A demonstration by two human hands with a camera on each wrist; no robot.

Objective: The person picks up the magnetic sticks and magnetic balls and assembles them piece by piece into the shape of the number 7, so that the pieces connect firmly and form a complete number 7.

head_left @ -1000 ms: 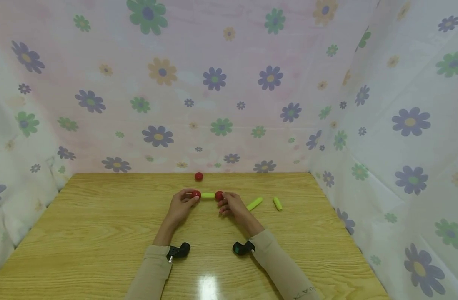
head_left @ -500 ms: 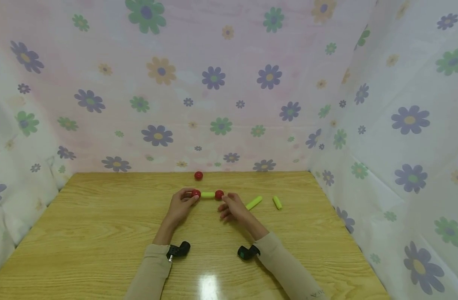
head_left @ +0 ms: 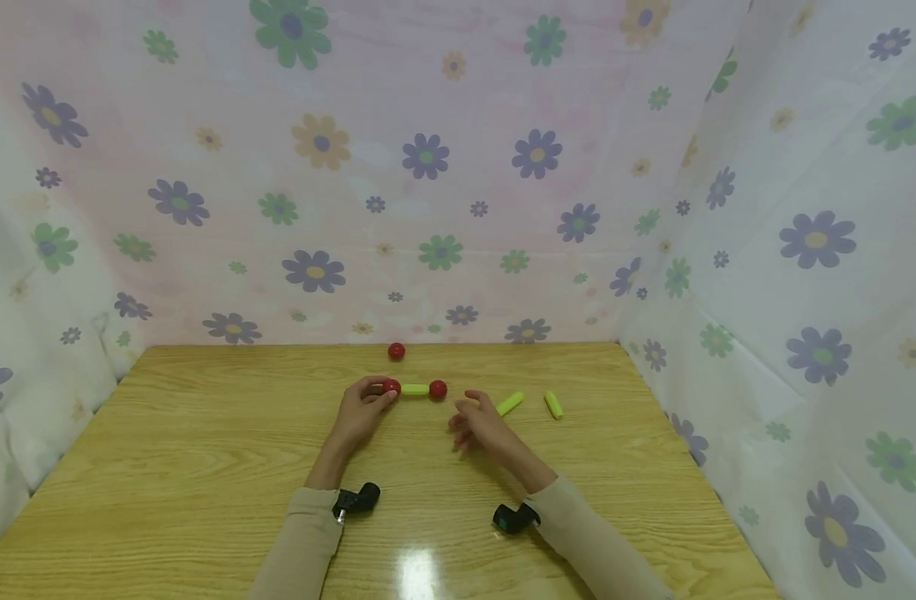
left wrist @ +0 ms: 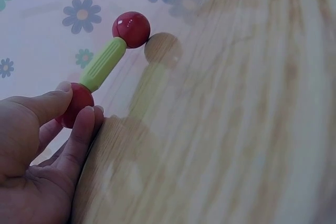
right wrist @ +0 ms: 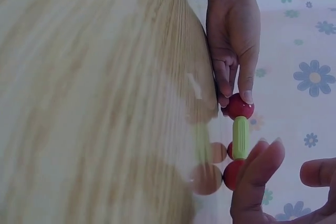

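Note:
Between thumb and fingers my left hand pinches a red ball. From that ball a ribbed light-green rod runs to a second red ball at its other end, making a dumbbell shape. It lies level, low over the table. My right hand is just right of the second ball, holding nothing, its fingers loosely bent and the thumb apart. In the right wrist view, those fingers partly cover the near red ball.
A loose red ball sits near the table's back edge. Right of my right hand lie a longer green rod, partly hidden by the hand, and a shorter green rod. Flowered cloth hangs behind the wooden table and at both sides.
My right hand has come away from the right-hand red ball, moving right and toward me. The left hand keeps its pinch, and the dumbbell shape stays in place.

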